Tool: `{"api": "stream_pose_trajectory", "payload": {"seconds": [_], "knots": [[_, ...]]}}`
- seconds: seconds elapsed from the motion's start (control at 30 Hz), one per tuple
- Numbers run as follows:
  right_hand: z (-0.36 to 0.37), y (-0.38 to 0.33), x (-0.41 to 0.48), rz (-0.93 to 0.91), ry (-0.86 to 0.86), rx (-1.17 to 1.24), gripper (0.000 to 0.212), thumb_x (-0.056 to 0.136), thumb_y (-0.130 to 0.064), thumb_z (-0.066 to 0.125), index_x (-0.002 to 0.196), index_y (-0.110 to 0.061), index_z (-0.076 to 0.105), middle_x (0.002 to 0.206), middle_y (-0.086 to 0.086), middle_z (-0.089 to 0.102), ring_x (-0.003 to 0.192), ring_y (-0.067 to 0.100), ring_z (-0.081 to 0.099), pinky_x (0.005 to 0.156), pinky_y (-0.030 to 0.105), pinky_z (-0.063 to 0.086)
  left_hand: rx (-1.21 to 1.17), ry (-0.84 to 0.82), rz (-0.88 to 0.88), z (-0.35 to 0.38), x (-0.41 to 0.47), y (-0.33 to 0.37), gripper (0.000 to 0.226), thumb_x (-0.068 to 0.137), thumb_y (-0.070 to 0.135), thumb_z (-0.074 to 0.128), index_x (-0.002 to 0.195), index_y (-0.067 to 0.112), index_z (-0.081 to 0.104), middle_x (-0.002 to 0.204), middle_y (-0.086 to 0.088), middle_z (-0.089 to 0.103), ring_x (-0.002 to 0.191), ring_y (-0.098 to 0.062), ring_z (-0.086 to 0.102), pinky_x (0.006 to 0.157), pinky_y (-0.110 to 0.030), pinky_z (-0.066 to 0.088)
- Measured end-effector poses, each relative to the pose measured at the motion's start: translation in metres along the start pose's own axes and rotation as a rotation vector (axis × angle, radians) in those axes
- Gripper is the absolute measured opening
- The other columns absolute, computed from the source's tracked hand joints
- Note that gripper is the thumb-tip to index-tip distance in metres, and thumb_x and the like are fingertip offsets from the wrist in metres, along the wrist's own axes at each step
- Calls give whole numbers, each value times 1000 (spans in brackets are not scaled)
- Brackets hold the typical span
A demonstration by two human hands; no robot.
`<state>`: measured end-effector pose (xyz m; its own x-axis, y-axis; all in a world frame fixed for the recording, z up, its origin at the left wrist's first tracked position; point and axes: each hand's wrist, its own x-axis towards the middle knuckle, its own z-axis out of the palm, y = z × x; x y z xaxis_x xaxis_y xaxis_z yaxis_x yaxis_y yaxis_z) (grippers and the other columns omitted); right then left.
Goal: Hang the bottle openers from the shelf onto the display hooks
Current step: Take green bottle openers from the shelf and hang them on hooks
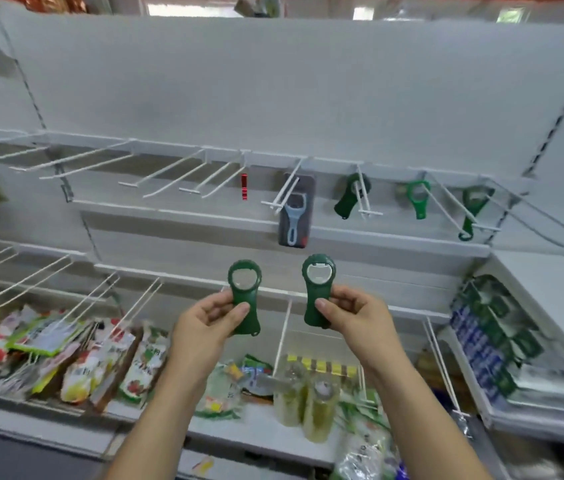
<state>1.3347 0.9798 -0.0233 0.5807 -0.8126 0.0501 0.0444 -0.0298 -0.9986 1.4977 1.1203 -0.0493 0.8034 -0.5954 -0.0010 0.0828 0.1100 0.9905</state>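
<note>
Showing a white metal display panel carrying white wire display hooks. The left hand and right hand, raised side by side, each pinch a dark green plastic bottle opener: left opener, right opener, long axes vertical, rings up. Three blurred hung openers apparently dangle upper right.

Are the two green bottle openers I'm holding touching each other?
Apart. The head view shows pale shelving between the left opener and the right opener.
</note>
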Motion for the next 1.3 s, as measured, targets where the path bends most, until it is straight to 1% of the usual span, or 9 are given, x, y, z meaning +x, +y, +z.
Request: {"api": "stream_pose_trajectory", "payload": {"seconds": [0.27, 0.4, 0.5, 0.57, 0.67, 0.77, 0.9, 1.03, 1.3], "knots": [[-35, -4, -3, -25, 70, 53, 25, 89, 1, 68, 91, -23, 74, 85, -3, 79, 81, 10, 74, 73, 23, 59, 35, -86, 34, 45, -4, 3, 25, 84, -1, 74, 95, 21, 70, 88, 2, 78, 78, -5, 74, 70, -18, 60], [-31, -7, 3, -38, 111, 84, 22, 89, 0, 68, 91, -22, 74, 85, 0, 79, 82, 13, 75, 72, 24, 57, 52, -104, 17, 45, 9, 1, 24, 83, 2, 77, 98, 19, 71, 87, 3, 79, 82, -7, 74, 72, -21, 60], [-25, -10, 12, -74, 177, 121, 20, 89, 0, 68, 97, -19, 73, 86, 1, 79, 80, 12, 74, 68, 21, 56, 44, -150, 17, 42, 25, 0, 22, 84, 1, 75, 98, 17, 72, 85, 4, 79, 80, -7, 75, 70, -20, 59], [-20, -12, 17, -97, 203, 136, 18, 90, -1, 68, 100, -14, 73, 88, 3, 79, 80, 12, 74, 67, 19, 56, 44, -170, 11, 38, 37, -1, 23, 84, 2, 76, 100, 16, 72, 88, 2, 80, 83, -10, 75, 73, -22, 59], [-12, -15, 24, -121, 255, 148, 17, 90, -1, 68, 101, -13, 72, 89, 5, 78, 83, 15, 74, 72, 23, 59, 36, -194, -11, 34, 53, -4, 24, 82, 4, 77, 102, 18, 72, 91, 1, 80, 87, -11, 75, 80, -27, 58], [-8, -17, 30, -137, 330, 177, 18, 91, 1, 66, 99, -14, 72, 89, 4, 79, 83, 16, 75, 72, 24, 60, 39, -226, -28, 35, 69, -9, 25, 81, 5, 78, 100, 21, 73, 90, 1, 79, 88, -13, 75, 79, -27, 59], [-10, -14, 36, -116, 411, 224, 18, 92, 1, 65, 100, -14, 71, 88, 2, 79, 83, 15, 75, 69, 23, 60, 40, -273, -33, 39, 86, -15, 26, 81, 7, 79, 106, 15, 73, 93, -3, 79, 90, -16, 75, 82, -30, 59], [-13, -13, 45, -96, 418, 220, 17, 92, 0, 65, 101, -12, 72, 88, 2, 79, 84, 15, 76, 71, 23, 61, 59, -307, -31, 46, 88, -18, 27, 83, 9, 78, 109, 15, 73, 95, -1, 79, 91, -14, 75, 83, -30, 60], [-25, -8, 77, -22, 364, 237, 13, 90, -3, 69, 102, -8, 71, 91, 8, 79, 89, 23, 76, 80, 35, 62, 72, -271, -33, 59, 89, -20, 27, 83, 7, 77, 108, 15, 73, 96, -2, 79, 92, -15, 74, 81, -27, 60]]}}
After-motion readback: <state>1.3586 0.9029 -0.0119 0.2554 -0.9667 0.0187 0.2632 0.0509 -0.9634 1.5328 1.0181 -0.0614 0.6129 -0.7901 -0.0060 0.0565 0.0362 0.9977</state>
